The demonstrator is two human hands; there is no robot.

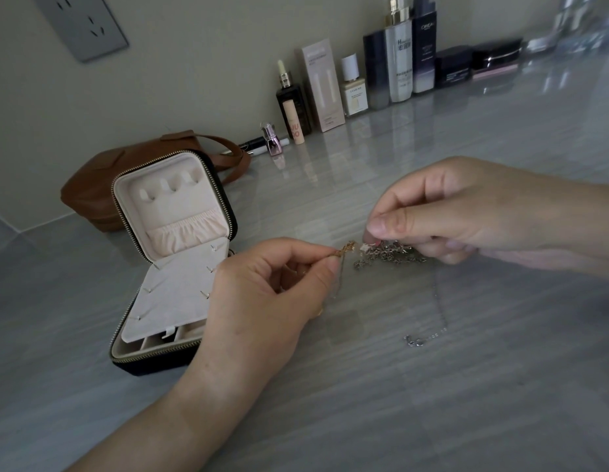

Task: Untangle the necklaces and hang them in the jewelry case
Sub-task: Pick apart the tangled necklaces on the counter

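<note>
Tangle risk is noted. The gold necklace [347, 248] is pinched in the grip of the left hand [262, 287]. The silver knot [388, 255] is pinched in the grip of the right hand [459, 212]. Both are held low over the tabletop [432, 403], right of the open jewelry case [149, 364]. The chains appear to be linked between the hands. If they are drawn apart sharply, the knot is likely to be tightened or a fine link snapped. The silver tail [413, 341], left loose on the tabletop, could be dragged and snared. The lid hooks [173, 186] are seen bare, so nothing is judged hung yet.
</note>
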